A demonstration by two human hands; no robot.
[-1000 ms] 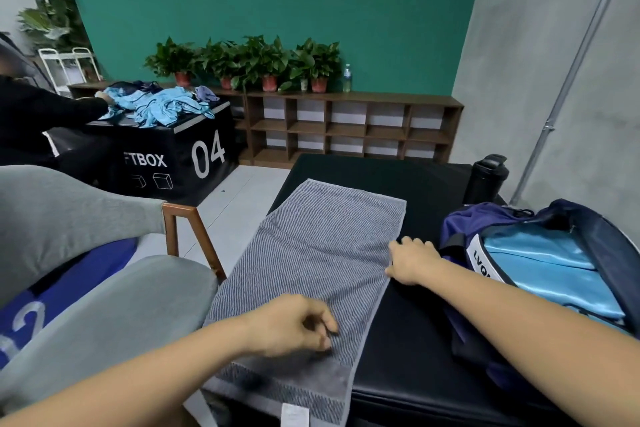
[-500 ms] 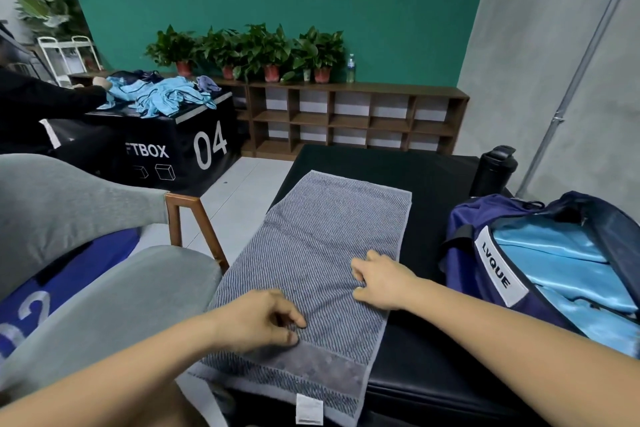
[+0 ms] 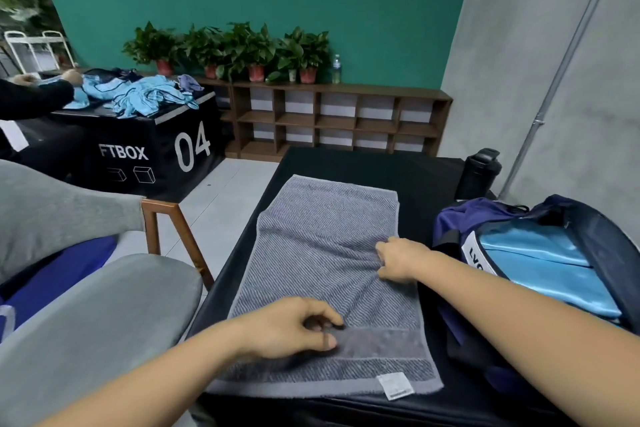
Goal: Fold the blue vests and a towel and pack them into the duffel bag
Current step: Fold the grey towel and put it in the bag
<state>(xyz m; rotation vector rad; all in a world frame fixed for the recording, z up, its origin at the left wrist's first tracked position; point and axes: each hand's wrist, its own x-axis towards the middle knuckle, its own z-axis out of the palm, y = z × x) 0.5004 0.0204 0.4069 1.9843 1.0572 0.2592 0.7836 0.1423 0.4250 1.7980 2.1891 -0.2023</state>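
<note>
A grey striped towel (image 3: 325, 246) lies flat lengthwise on the black table (image 3: 426, 177). My left hand (image 3: 291, 326) rests on its near end by the plain band, fingers curled and thumb and forefinger pinching the cloth. My right hand (image 3: 398, 260) grips the towel's right edge halfway along, and creases fan out from it. The navy duffel bag (image 3: 485, 215) stands open at the right of the table, with folded light blue vests (image 3: 540, 263) inside.
A black bottle (image 3: 479, 170) stands behind the bag. A grey chair (image 3: 104, 305) sits close on the left. Further back, a black box marked 04 (image 3: 166, 149) holds a heap of blue vests (image 3: 149, 97), and another person's sleeve (image 3: 34, 97) reaches there.
My right hand has bunched the towel at its right edge, so creases have appeared. My left hand has slid a little rightward along the near band.
</note>
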